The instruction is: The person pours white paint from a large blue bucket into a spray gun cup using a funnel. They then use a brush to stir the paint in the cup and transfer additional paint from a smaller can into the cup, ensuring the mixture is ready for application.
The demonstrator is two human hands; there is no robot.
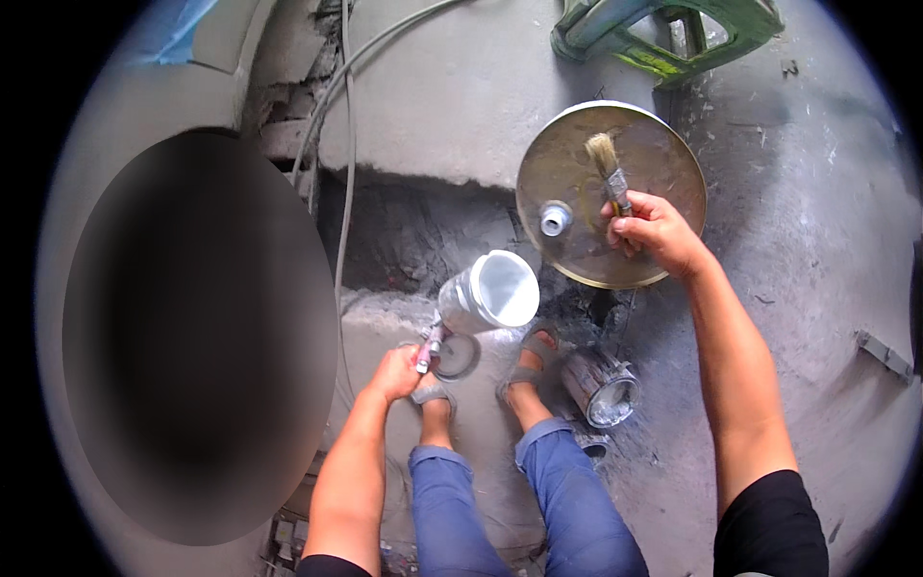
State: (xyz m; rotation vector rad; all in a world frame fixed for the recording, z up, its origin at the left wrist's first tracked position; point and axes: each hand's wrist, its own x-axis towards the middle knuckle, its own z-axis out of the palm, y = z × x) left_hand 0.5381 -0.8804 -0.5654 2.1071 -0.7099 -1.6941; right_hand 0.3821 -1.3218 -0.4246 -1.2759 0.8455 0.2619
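- Hands both occupied, one either side of the landmark, the round metal drum.
- Right hand: fingers pinched around the handle of a paintbrush, held over the drum top, bristles pointing away from the person. Cannot tell if the brush touches the drum.
- Left hand: closed on a pinkish tool handle, left of the drum and nearer the person.
- White cup: at the far end of that handle, just to the near left of the drum, tilted, mouth facing right and toward the person. Its joint to the handle is unclear.
- Pale spout: on the drum top, left of the brush.
- Smeared can: on the near side of the drum, tilted, pale matter inside.
- Green stool: beyond the drum.
- Grey hose: well left of the drum, across the floor.
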